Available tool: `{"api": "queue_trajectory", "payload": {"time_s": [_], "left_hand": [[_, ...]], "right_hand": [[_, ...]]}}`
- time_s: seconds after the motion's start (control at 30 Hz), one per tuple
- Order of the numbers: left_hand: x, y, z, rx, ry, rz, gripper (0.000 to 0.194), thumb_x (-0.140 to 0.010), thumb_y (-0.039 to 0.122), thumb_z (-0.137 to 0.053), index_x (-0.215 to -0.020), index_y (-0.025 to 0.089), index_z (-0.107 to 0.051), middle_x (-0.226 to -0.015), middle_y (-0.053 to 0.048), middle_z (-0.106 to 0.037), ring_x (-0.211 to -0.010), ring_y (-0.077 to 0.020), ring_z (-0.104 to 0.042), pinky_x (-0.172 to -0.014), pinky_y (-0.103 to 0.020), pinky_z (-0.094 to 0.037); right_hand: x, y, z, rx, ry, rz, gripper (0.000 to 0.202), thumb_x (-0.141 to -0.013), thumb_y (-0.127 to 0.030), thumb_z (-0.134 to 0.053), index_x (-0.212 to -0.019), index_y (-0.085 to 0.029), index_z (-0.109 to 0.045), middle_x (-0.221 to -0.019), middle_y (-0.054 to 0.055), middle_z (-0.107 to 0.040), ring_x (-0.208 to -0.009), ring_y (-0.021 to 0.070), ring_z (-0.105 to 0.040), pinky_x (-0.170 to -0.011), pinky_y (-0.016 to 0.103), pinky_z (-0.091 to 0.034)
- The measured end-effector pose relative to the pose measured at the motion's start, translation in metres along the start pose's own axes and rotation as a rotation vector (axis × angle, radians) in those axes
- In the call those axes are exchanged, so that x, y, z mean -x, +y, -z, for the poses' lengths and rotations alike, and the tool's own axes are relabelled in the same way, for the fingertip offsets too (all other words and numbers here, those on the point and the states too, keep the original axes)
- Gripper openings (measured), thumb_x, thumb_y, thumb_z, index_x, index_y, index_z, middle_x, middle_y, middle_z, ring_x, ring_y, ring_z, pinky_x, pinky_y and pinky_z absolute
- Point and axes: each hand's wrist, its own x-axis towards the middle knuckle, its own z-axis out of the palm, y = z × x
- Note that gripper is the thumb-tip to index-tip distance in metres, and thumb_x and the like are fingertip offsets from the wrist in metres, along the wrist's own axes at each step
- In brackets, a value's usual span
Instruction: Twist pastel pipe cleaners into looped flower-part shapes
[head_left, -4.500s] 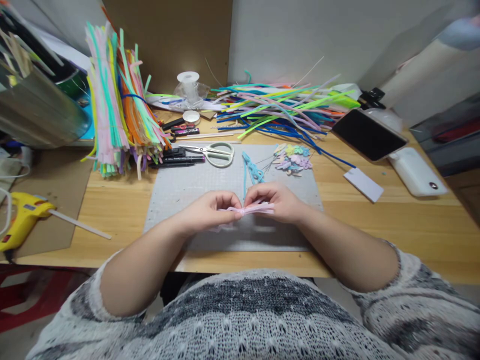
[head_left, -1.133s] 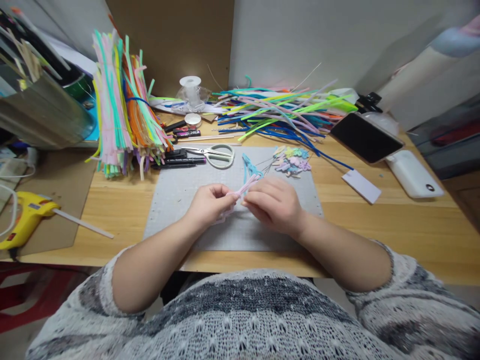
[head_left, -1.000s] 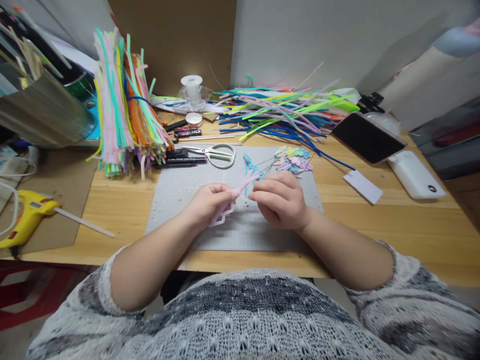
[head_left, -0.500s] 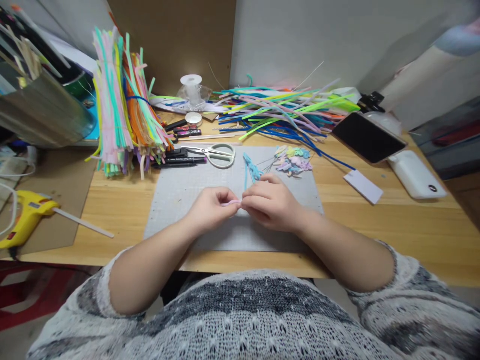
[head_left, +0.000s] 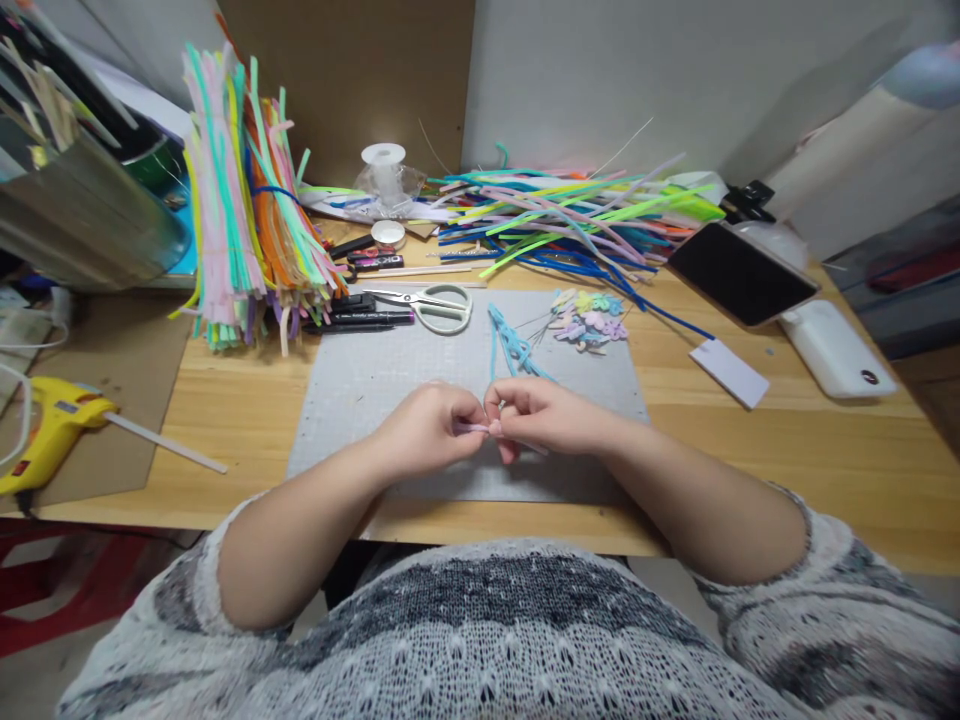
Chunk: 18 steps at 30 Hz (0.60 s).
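Between my two hands runs a pale lilac pipe cleaner [head_left: 471, 428], mostly hidden by the fingers. My left hand [head_left: 429, 428] pinches it between thumb and forefinger. The fingertips of my right hand [head_left: 544, 415] close on the same piece, touching the left fingertips. A short pale end shows below the right fingers. Both hands are over the grey cutting mat [head_left: 352, 400]. Just beyond them lies a bunch of bent light-blue pipe cleaners [head_left: 512, 340]. Behind and to the right sits a small pile of pastel flower-shaped pieces on thin wire stems [head_left: 591, 320].
Scissors [head_left: 442, 308] and black pens [head_left: 360, 322] lie along the mat's back edge. Pipe-cleaner bundles [head_left: 225, 200] stand at left, and loose ones [head_left: 570, 220] spread behind. A yellow glue gun [head_left: 56, 425] is far left; a phone [head_left: 742, 272] and white case [head_left: 838, 350] are right.
Both hands have come slightly nearer to me. My right hand has turned and shifted down, uncovering more of the light-blue pipe cleaners. The lilac piece stays pinched between the hands.
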Motion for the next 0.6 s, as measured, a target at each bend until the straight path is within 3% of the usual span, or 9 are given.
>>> {"api": "queue_trajectory", "payload": {"time_s": [0.13,0.2,0.27,0.4,0.5,0.6], "left_hand": [[0.0,0.0,-0.001,0.15,-0.041,0.074,0.012,-0.075,0.022,-0.056,-0.068,0.014,-0.064,-0.063,0.0,-0.063,-0.057,-0.0096,-0.053,-0.055,-0.021,-0.037],[0.0,-0.001,-0.002,0.215,-0.005,0.155,0.014,-0.074,0.024,-0.057,-0.067,0.014,-0.062,-0.062,0.0,-0.062,-0.056,-0.0093,-0.052,-0.053,-0.021,-0.038],[-0.002,-0.002,-0.001,0.274,0.058,0.249,0.016,-0.073,0.027,-0.06,-0.064,0.014,-0.06,-0.059,0.0,-0.059,-0.053,-0.0082,-0.05,-0.051,-0.02,-0.037],[-0.005,-0.003,0.002,0.49,0.096,0.46,0.02,-0.072,0.033,-0.063,-0.067,0.015,-0.056,-0.05,0.004,-0.052,-0.038,-0.0054,-0.039,-0.038,-0.019,-0.028],[-0.006,-0.004,0.003,0.598,0.102,0.507,0.019,-0.072,0.033,-0.064,-0.068,0.016,-0.056,-0.051,0.003,-0.055,-0.036,-0.005,-0.04,-0.036,-0.018,-0.027],[-0.005,-0.004,0.004,0.659,0.093,0.504,0.017,-0.071,0.03,-0.065,-0.067,0.016,-0.056,-0.052,0.002,-0.057,-0.038,-0.0048,-0.042,-0.038,-0.018,-0.029]], "right_hand": [[-0.004,0.004,0.002,-0.16,-0.094,-0.053,0.015,-0.082,-0.032,-0.05,-0.081,-0.019,-0.041,-0.057,0.0,-0.062,-0.04,0.008,-0.042,-0.045,0.021,-0.032],[-0.004,0.006,0.001,-0.003,0.052,0.065,0.016,-0.083,-0.033,-0.052,-0.084,-0.019,-0.044,-0.062,0.0,-0.062,-0.05,0.0108,-0.05,-0.052,0.024,-0.038],[-0.003,0.008,0.0,0.331,0.289,0.27,0.014,-0.084,-0.032,-0.056,-0.086,-0.019,-0.05,-0.076,0.003,-0.064,-0.069,0.0143,-0.056,-0.065,0.029,-0.04],[-0.002,0.013,-0.003,1.006,0.649,0.656,0.007,-0.088,-0.026,-0.056,-0.085,-0.022,-0.061,-0.097,0.003,-0.066,-0.095,0.0182,-0.056,-0.084,0.037,-0.029],[-0.002,0.016,-0.003,1.188,0.8,0.816,0.009,-0.09,-0.023,-0.055,-0.088,-0.026,-0.063,-0.097,-0.001,-0.067,-0.097,0.0168,-0.057,-0.086,0.039,-0.024],[-0.002,0.017,-0.003,1.243,0.82,0.874,0.011,-0.09,-0.022,-0.056,-0.093,-0.028,-0.064,-0.097,-0.002,-0.069,-0.099,0.0164,-0.057,-0.087,0.039,-0.023]]}}
